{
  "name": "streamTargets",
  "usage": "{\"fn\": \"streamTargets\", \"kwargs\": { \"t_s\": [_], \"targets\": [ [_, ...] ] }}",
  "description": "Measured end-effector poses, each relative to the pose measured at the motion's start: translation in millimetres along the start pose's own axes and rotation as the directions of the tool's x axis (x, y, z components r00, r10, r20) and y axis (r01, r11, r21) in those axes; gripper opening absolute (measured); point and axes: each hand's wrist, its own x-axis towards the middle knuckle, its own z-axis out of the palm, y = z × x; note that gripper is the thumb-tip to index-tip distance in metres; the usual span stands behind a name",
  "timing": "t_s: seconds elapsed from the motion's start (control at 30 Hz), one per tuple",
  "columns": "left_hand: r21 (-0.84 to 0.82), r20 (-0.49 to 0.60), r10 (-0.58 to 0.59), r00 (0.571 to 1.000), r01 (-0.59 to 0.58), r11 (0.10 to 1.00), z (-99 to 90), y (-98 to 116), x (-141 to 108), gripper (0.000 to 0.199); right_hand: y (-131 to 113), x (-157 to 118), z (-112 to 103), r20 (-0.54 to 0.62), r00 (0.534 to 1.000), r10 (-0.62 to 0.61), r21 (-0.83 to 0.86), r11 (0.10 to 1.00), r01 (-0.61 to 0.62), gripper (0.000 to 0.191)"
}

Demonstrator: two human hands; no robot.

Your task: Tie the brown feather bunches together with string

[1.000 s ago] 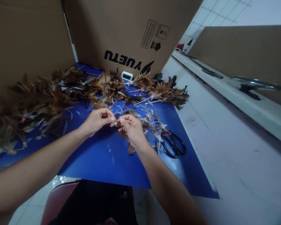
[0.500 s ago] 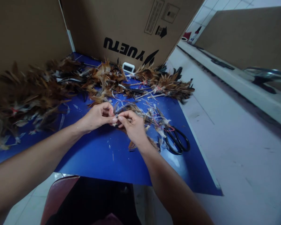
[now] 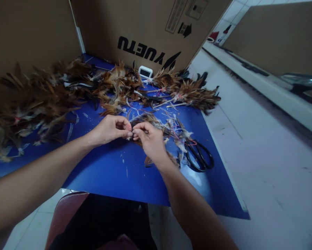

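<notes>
Over the blue mat (image 3: 101, 173), my left hand (image 3: 111, 129) and my right hand (image 3: 151, 139) meet fingertip to fingertip. Each pinches thumb against forefinger on a small feather piece whose pale fluffy end shows just below the fingertips; most of it is hidden by the fingers. Loose brown feathers (image 3: 150, 119) lie directly behind and under my right hand. Beside that wrist is a tangle of clear strips, red string and white fluff (image 3: 175, 128). Black-handled scissors (image 3: 201, 158) rest to the right of it, their blades covered by the tangle.
Bundles of brown feathers (image 3: 46, 93) cover the left and back of the mat. Another feather bundle (image 3: 197, 93) with sticks lies at the back right. A small white digital timer (image 3: 145, 72) leans near the cardboard box (image 3: 98, 27). A pale surface (image 3: 262, 166) extends right.
The view has shifted slightly, so everything sits a little further right. Both hands keep their fingertip pinch, with only small finger movement and the fingertips nearly touching.
</notes>
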Motion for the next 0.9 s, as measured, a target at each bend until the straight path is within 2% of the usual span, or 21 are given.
{"fn": "streamTargets", "kwargs": {
  "t_s": [0.1, 0.2, 0.33, 0.5, 0.57, 0.67, 0.77, 0.9],
  "targets": [
    [0.01, -0.009, -0.01, 1.0, 0.01, 1.0, 0.6, -1.1, 0.2, 0.016, -4.6, -1.7, -3.0, 0.023, 0.98, -0.197, -0.243, 0.95, 0.197, 0.014],
    [0.033, -0.01, -0.008, 1.0, 0.009, 0.999, 0.8, -3.1, 0.0, 0.016, -6.1, -2.7, -4.4, 0.09, 0.923, -0.373, -0.399, 0.836, 0.377, 0.018],
    [0.084, -0.008, 0.016, 1.0, -0.015, 0.996, 0.7, -5.0, -0.9, 0.016, -3.4, -3.2, -1.9, 0.173, 0.876, -0.451, -0.53, 0.707, 0.469, 0.024],
    [0.192, 0.003, 0.057, 0.998, -0.056, 0.98, -1.1, -6.1, -2.0, 0.017, -4.0, -2.8, 3.2, 0.262, 0.844, -0.469, -0.642, 0.568, 0.515, 0.031],
    [0.191, 0.001, 0.057, 0.998, -0.056, 0.98, -1.7, -4.9, -2.2, 0.017, -4.7, -2.3, 3.6, 0.257, 0.843, -0.472, -0.617, 0.591, 0.519, 0.031],
    [0.13, -0.008, 0.024, 1.0, -0.023, 0.991, -1.6, 0.7, -2.7, 0.02, -4.4, -1.1, 1.3, 0.146, 0.87, -0.471, -0.471, 0.741, 0.479, 0.026],
    [0.075, -0.024, 0.003, 1.0, -0.002, 0.997, -0.8, 7.4, -3.5, 0.019, -2.9, 0.3, -2.8, 0.038, 0.916, -0.4, -0.34, 0.857, 0.388, 0.021],
    [0.031, -0.026, 0.001, 1.0, 0.0, 1.0, -0.7, 9.4, -4.0, 0.016, -1.0, 0.5, -5.0, 0.082, 0.939, -0.333, -0.319, 0.884, 0.342, 0.027]
  ]
}}
